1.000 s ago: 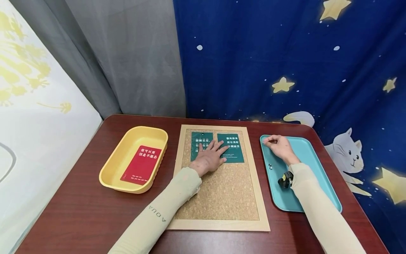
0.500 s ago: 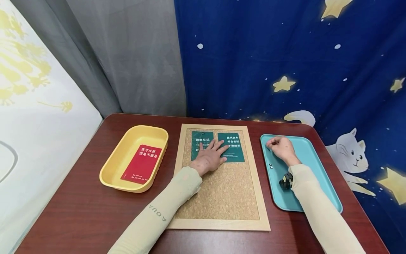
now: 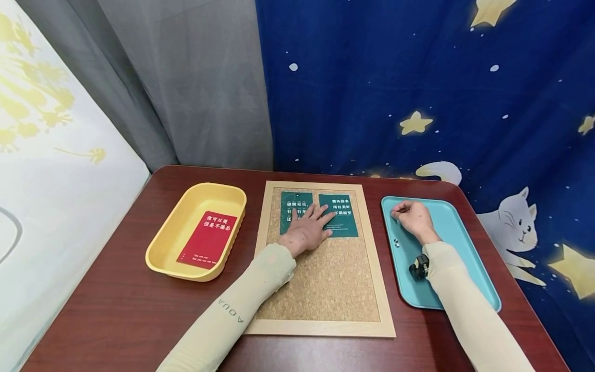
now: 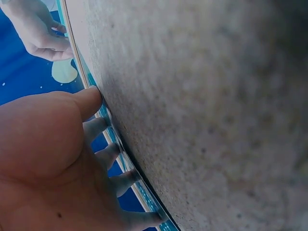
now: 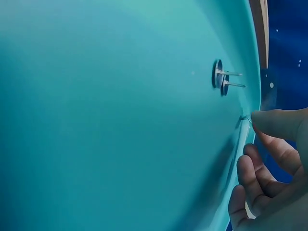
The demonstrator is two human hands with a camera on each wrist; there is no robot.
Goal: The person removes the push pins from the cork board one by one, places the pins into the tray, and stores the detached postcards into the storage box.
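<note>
My left hand (image 3: 307, 227) lies flat with spread fingers on two dark green cards, one at the left (image 3: 290, 199) and one at the right (image 3: 344, 217), at the top of a framed cork board (image 3: 325, 279). In the left wrist view the left hand's fingers (image 4: 96, 127) press on the cork board (image 4: 216, 120). My right hand (image 3: 411, 217) sits curled in the far left corner of a teal tray (image 3: 460, 243). The right wrist view shows its thumb (image 5: 279, 125) and fingers pinching a small push pin (image 5: 243, 119) at the tray wall (image 5: 120, 120). Two more pins (image 5: 220, 79) lie nearby.
A yellow tray (image 3: 162, 248) holding a red card (image 3: 207, 240) stands left of the board on the dark wood table (image 3: 116, 310). Two loose pins (image 3: 396, 243) lie in the teal tray. Grey and blue starry curtains hang behind the table.
The right hand has shifted slightly to the right within the tray's corner. The left hand stays flat on the green cards.
</note>
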